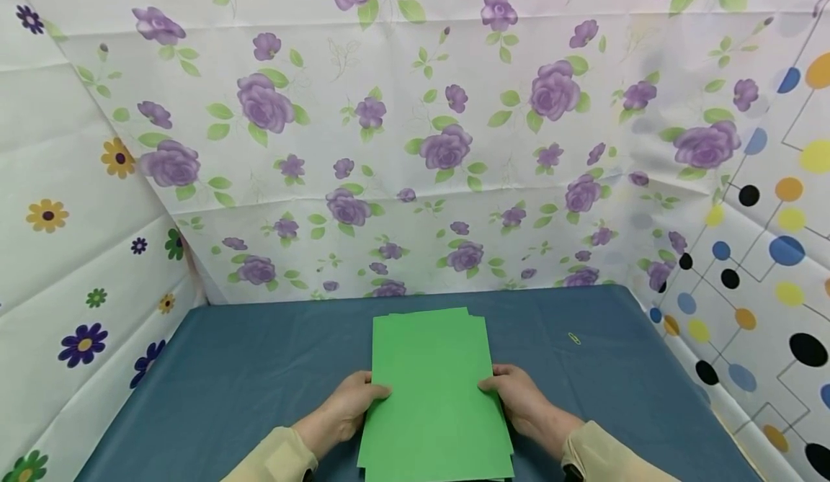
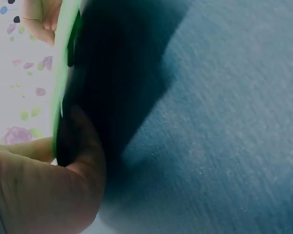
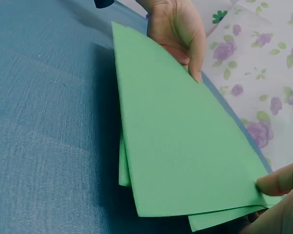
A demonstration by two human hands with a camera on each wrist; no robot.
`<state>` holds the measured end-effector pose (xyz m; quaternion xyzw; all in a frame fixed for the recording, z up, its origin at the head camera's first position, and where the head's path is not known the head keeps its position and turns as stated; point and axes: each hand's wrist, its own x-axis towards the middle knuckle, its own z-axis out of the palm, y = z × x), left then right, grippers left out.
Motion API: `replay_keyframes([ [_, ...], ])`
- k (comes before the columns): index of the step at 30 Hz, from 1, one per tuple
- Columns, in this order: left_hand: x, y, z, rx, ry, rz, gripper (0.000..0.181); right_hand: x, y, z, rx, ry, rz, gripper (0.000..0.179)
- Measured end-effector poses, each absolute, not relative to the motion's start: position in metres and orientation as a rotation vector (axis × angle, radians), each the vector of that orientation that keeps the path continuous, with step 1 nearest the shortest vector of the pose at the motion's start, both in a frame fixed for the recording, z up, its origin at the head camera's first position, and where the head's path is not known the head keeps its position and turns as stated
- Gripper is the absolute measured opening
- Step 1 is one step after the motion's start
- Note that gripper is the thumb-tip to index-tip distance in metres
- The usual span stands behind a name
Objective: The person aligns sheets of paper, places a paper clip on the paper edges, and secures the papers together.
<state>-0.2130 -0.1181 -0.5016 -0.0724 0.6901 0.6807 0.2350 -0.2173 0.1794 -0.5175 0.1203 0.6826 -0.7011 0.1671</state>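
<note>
Both hands hold a stack of green paper sheets (image 1: 431,395) by its long sides, in front of the body. My left hand (image 1: 353,401) pinches the left edge, thumb on top and fingers underneath. On the opposite edge my right hand (image 1: 519,399) does the same. The sheets are not lined up: corners stick out at the far and near ends. In the right wrist view the green sheets (image 3: 171,136) tilt over the table and cast a shadow on it. The left wrist view shows their dark underside, with the left hand (image 2: 44,190) gripping the edge.
A yellow paper clip (image 1: 574,338) lies on the blue-covered table (image 1: 272,352), right of the stack. Cloth walls close in the table: purple flowers on the back wall (image 1: 389,143), scattered flowers on the left wall (image 1: 78,266), coloured dots on the right wall (image 1: 765,309).
</note>
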Motion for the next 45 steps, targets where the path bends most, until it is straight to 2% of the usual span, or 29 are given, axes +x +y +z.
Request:
replay_keyframes([
  [8, -0.222, -0.124, -0.506, -0.174, 1.739, 1.929, 0.049, -0.219, 0.18, -0.516, 0.276, 2.019, -1.934, 0.048],
  [16, -0.233, -0.127, -0.508, -0.165, 1.728, 1.964, 0.045, -0.221, 0.179, -0.515, 0.241, 2.058, -1.9, 0.044],
  [28, -0.23, -0.124, -0.499, -0.059, 1.897, 1.922, 0.047, -0.224, 0.177, -0.509, 0.254, 2.101, -1.962, 0.035],
  [40, -0.223, -0.122, -0.489, 0.105, 2.182, 1.914, 0.039, -0.223, 0.179, -0.498, 0.108, 2.17, -1.982, 0.047],
  [45, -0.224, -0.122, -0.48, 0.111, 2.264, 1.911, 0.036, -0.224, 0.179, -0.487, 0.066, 2.225, -1.959, 0.045],
])
